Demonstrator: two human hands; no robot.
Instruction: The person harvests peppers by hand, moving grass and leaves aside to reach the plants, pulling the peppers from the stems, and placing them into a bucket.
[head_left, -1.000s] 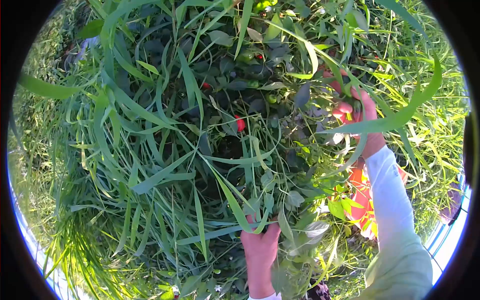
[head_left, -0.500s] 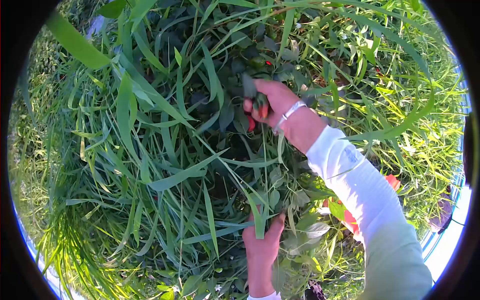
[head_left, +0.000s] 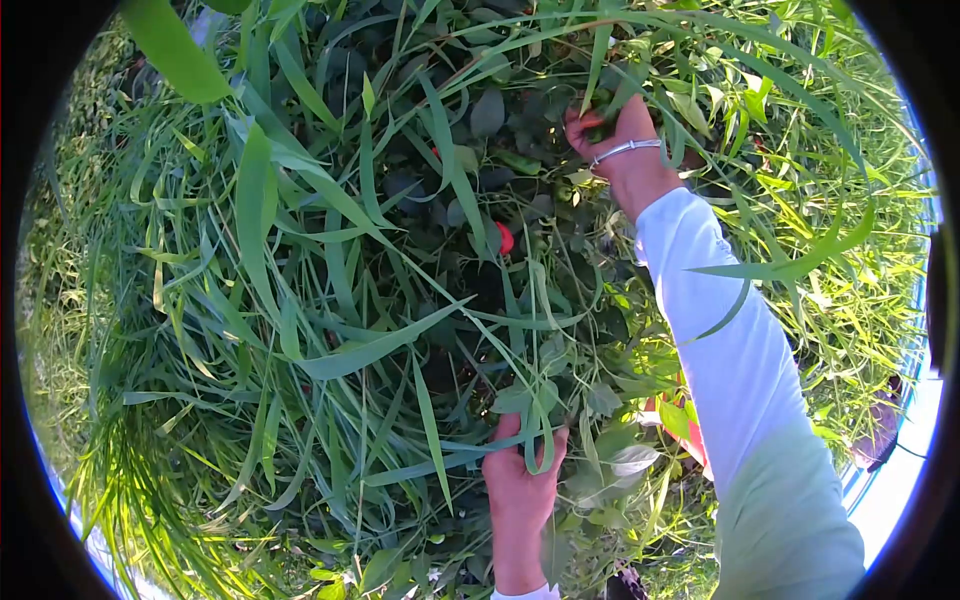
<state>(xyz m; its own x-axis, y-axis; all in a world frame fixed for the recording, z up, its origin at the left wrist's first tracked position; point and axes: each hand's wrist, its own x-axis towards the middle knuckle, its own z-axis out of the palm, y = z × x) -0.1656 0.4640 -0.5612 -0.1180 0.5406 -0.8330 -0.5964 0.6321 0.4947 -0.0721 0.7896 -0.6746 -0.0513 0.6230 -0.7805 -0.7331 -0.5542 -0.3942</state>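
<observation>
My right hand (head_left: 612, 132), with a silver bangle (head_left: 628, 150) at the wrist, is among the leaves at the upper right. Its fingers are curled round a red chili pepper (head_left: 592, 118), partly hidden by the hand and foliage. Low in the middle, my left hand (head_left: 522, 478) reaches into the growth, its thumb and fingers round some grass blades (head_left: 541, 440); the fingertips are hidden. Between the hands, a red chili pepper (head_left: 505, 238) hangs in the shade. A green pepper (head_left: 517, 162) shows among dark leaves left of my right hand.
Long grass (head_left: 330, 260) spreads thickly over the left and centre, with blades arching across the top. Bright red material (head_left: 685, 432) shows behind leaves beside my right sleeve. A dark object (head_left: 880, 430) lies at the far right edge.
My right hand has moved up and to the right, away from the hanging red pepper, with a pepper still in its fingers. My left hand has stayed almost in place.
</observation>
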